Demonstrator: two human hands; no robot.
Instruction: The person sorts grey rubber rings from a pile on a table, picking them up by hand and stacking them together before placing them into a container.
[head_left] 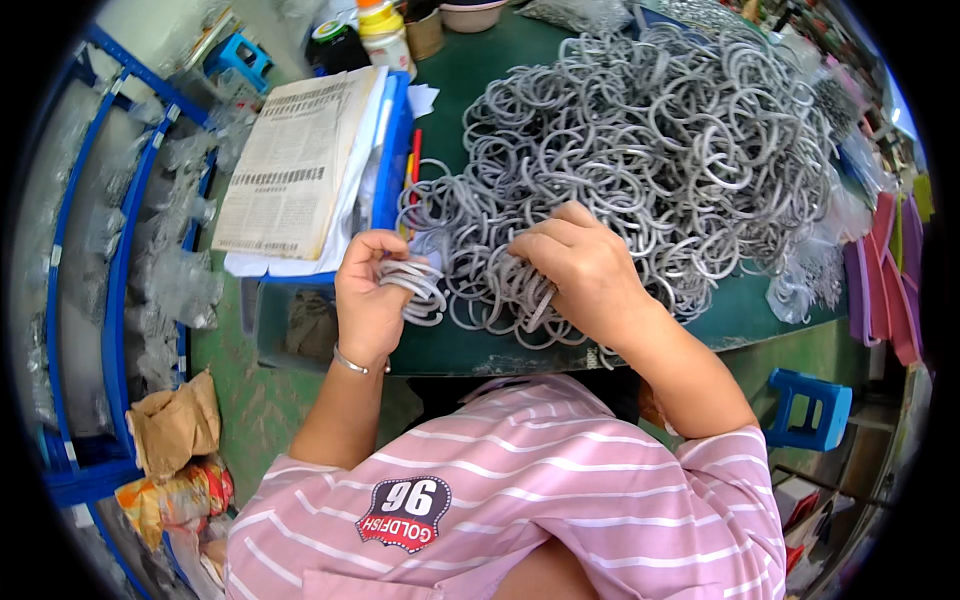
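Observation:
A large heap of grey metal rings [690,140] covers much of the green table [440,100]. My left hand [368,295], with a silver bangle at its wrist, is closed on a small bunch of rings [418,288] near the table's front edge. My right hand [580,265] reaches into the near side of the heap with its fingers bent down onto rings [525,295]. Its fingertips are partly hidden, so I cannot make out which rings it pinches, if any.
Left of the heap, a printed newspaper [290,160] and papers lie on a blue folder or tray [395,150]. Bottles [385,35] stand behind. Blue shelving [115,250] runs along the left. A blue stool [810,410] and pink and purple strips [885,280] are at the right.

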